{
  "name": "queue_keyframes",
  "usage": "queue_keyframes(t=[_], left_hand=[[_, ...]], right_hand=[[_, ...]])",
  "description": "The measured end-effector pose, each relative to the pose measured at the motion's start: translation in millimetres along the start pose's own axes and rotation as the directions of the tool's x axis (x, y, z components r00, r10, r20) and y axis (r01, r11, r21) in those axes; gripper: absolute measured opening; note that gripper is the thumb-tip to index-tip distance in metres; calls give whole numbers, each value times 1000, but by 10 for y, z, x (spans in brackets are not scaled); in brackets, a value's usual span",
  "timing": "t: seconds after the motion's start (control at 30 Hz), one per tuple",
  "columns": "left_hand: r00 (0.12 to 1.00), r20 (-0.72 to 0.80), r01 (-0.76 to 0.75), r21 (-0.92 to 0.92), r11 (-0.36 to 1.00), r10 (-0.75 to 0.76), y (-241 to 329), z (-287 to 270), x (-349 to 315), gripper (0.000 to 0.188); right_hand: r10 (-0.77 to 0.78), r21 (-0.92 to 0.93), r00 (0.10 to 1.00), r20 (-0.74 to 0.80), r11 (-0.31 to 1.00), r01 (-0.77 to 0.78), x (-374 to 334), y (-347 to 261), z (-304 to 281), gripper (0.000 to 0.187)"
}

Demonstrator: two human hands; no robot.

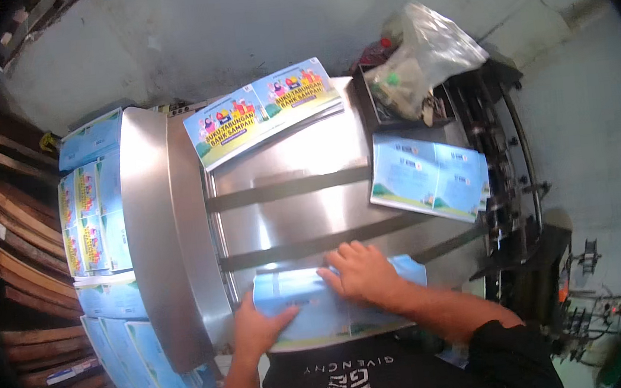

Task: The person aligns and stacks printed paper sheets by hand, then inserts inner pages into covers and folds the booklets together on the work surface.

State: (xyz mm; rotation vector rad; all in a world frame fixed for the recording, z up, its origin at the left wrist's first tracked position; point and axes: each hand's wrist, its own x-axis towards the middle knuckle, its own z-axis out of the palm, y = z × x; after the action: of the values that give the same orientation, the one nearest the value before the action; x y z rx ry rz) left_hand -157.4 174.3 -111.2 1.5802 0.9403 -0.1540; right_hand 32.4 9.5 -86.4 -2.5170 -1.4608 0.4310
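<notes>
A light-blue stack of printed sheets (315, 321) lies at the near edge of the metal table, close against my body. My left hand (258, 325) grips its left end, thumb across the top and the other fingers mostly hidden at the side. Over the far edge of the same stack, my right hand (365, 272) is closed with bent fingers, the thumb resting on the paper. The paper bends a little along that far edge. Farther back sits a second stack of colourful booklet covers (265, 112), slightly askew. Blue printed sheets (428, 177) lie in another pile at the right.
Dark bands cross the shiny metal table (291, 222). A dark box (407, 113) at the back right holds a clear plastic bag (434, 43). Dark machine rails (513, 167) run along the right. Left of a curved metal panel (161, 238), printed stacks (92, 215) stand beside wooden slats (27, 236).
</notes>
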Motion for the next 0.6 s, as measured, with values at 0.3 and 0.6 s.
queue_keyframes(t=[0.3,0.6], left_hand=[[998,-63,-15,-3,1000,15,-12,27,-94,69],[916,-138,-393,-123,911,377,-142,131,-267,65]], right_hand=[[-14,158,1000,13,987,12,78,20,-11,30],[-104,387,988,112,920,53,-423,473,-373,92]])
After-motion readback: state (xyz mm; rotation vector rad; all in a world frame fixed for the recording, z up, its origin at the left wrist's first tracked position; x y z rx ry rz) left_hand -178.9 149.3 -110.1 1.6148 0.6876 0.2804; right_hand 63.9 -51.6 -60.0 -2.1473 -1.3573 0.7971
